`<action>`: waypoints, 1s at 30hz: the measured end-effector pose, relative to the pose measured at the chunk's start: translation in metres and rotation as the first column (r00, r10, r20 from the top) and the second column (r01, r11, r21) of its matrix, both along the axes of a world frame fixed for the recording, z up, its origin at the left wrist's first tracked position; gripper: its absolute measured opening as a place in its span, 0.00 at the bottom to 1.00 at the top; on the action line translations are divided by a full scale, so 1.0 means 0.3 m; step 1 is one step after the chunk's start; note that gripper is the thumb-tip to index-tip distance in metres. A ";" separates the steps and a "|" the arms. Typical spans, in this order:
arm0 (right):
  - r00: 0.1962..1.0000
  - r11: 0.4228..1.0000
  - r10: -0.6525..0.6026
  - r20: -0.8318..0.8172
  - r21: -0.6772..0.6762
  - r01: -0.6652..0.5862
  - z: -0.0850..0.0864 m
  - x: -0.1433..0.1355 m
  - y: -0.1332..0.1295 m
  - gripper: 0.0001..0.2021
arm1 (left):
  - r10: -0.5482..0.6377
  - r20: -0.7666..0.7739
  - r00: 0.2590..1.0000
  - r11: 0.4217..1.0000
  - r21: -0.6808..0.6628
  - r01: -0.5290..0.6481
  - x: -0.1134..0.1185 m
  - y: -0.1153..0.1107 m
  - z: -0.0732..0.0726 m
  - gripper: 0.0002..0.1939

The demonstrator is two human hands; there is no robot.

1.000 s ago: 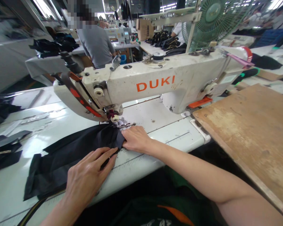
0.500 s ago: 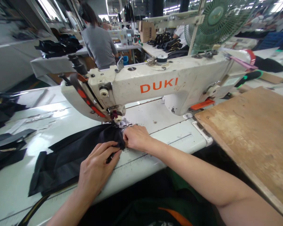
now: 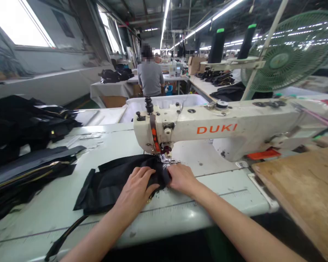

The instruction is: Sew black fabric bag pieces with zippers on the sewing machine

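A black fabric piece (image 3: 112, 182) lies on the pale sewing table, its right end under the presser foot area of a white DUKI sewing machine (image 3: 186, 134). My left hand (image 3: 136, 187) rests on the fabric's near side, fingers stretched out and thumb apart. Close to the needle, my right hand (image 3: 182, 178) has its fingers closed on the fabric's right edge; the fingertips are partly hidden. A metal guide (image 3: 171, 161) sits just above that hand. A dark strap (image 3: 67, 236) trails from the fabric over the table's front edge.
Black pieces with gold zippers (image 3: 30, 178) are heaped at the left. A wooden board (image 3: 303, 189) stands at the right, and a green fan (image 3: 284, 58) behind the machine. Behind a white bin (image 3: 166, 102), a person in grey (image 3: 150, 78) faces away.
My view has swung left and up. My left thumb and fingers have spread apart, and that hand lies farther from my right hand, which stays at the fabric edge by the needle.
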State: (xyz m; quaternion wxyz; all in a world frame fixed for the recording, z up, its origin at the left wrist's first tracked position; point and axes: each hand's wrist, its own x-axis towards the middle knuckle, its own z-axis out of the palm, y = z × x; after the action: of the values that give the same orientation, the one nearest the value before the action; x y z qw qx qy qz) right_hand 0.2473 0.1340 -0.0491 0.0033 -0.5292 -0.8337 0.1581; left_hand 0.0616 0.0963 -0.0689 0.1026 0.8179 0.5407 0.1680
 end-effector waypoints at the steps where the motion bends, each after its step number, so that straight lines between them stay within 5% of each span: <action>1: 1.000 1.000 0.002 0.005 -0.002 -0.002 0.000 -0.001 0.001 0.11 | 0.008 -0.010 1.000 1.000 -0.018 -0.008 -0.005 0.018 0.008 0.14; 4: 1.000 1.000 -0.002 0.014 -0.003 0.002 0.001 -0.005 0.002 0.11 | 0.007 -0.032 0.999 0.997 -0.078 -0.009 -0.015 0.063 0.023 0.06; 7: 1.000 1.000 -0.019 0.015 -0.003 0.019 0.003 -0.006 0.001 0.12 | 0.011 -0.042 0.999 0.994 -0.112 -0.016 -0.020 0.083 0.025 0.09; 15: 0.998 0.998 -0.056 0.019 -0.019 0.057 0.000 -0.011 0.006 0.13 | 0.069 -0.022 0.997 0.998 -0.004 -0.069 -0.009 0.044 0.000 0.05; 23: 0.997 0.997 -0.076 0.006 -0.009 0.076 -0.009 -0.015 0.003 0.09 | -0.296 -0.014 0.955 0.950 0.099 0.296 0.005 0.011 0.020 0.10; 30: 0.992 0.992 -0.120 -0.049 0.034 0.122 -0.030 -0.007 -0.003 0.05 | -0.323 0.002 0.947 0.941 0.105 0.321 -0.018 -0.005 0.033 0.10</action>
State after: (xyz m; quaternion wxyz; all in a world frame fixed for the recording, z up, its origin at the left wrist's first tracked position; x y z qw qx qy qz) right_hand 0.2452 0.1332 -0.0582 0.0421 -0.5748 -0.8025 0.1544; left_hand 0.0560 0.0947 -0.0590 0.0914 0.8977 0.3895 0.1846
